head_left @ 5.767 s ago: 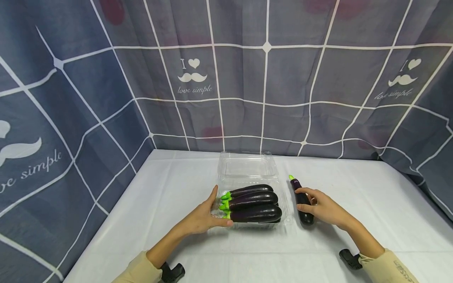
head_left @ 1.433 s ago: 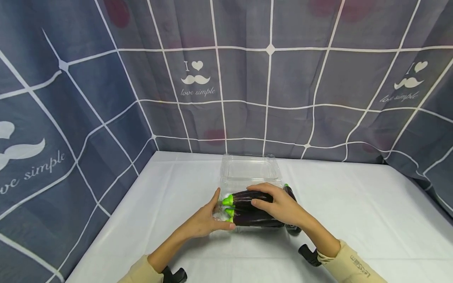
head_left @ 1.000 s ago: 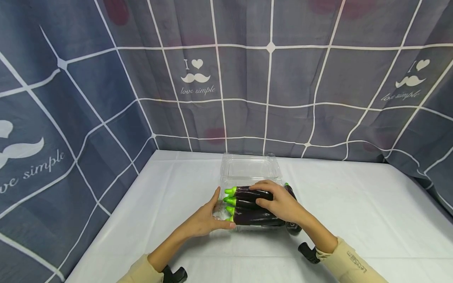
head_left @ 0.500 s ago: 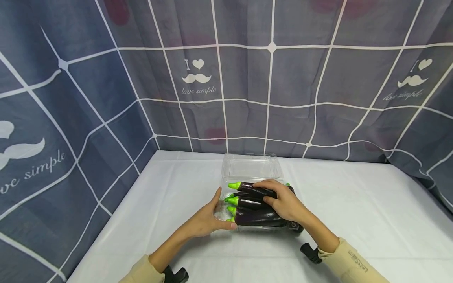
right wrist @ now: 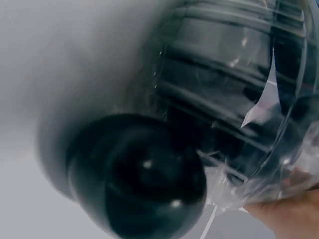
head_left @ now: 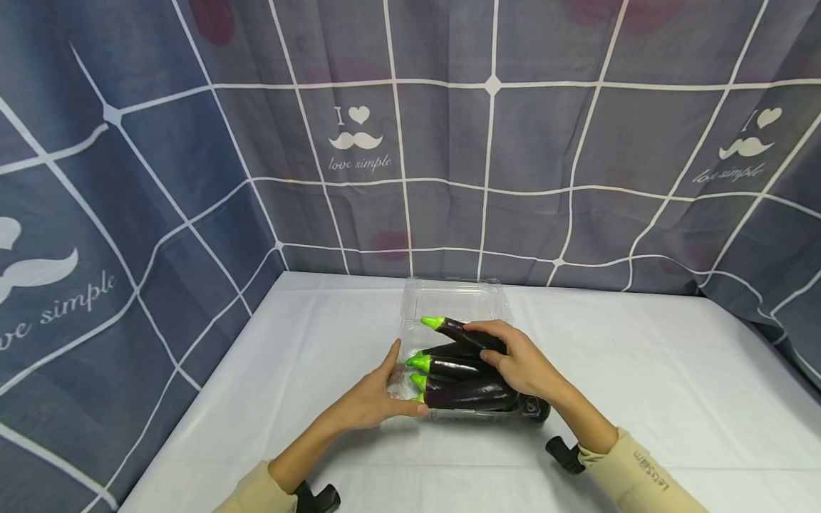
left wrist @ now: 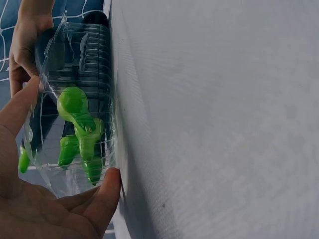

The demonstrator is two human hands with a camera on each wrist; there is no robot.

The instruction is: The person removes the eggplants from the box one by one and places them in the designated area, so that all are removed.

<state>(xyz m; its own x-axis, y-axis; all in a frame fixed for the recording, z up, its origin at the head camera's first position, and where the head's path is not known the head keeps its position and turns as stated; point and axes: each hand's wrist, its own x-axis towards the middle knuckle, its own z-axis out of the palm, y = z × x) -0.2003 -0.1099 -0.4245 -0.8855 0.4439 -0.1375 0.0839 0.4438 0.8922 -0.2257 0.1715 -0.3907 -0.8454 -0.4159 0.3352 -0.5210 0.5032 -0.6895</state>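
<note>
My right hand [head_left: 522, 363] grips a dark purple eggplant [head_left: 457, 331] by its thick end, over the far right side of a clear plastic clamshell box [head_left: 474, 413]. Its green stem tip points left and away, above the other stems. Several more eggplants [head_left: 471, 392] lie side by side in the box, green stems to the left. My left hand [head_left: 368, 399] braces the box's left end, thumb and fingers spread; the left wrist view shows fingertips [left wrist: 112, 181] against the clear wall. Another eggplant [head_left: 539, 407] lies outside against the right end, partly hidden by my right forearm.
The hinged lid [head_left: 449, 299] is laid back behind the box. A white cloth covers the table [head_left: 333, 320]. Grey-blue checked curtains [head_left: 442, 142] hang at the back and both sides.
Earlier my right hand was on the eggplant lying right of the box. It then went over the box, and the gripped eggplant has since moved up and away from the others. Left hand stays.
</note>
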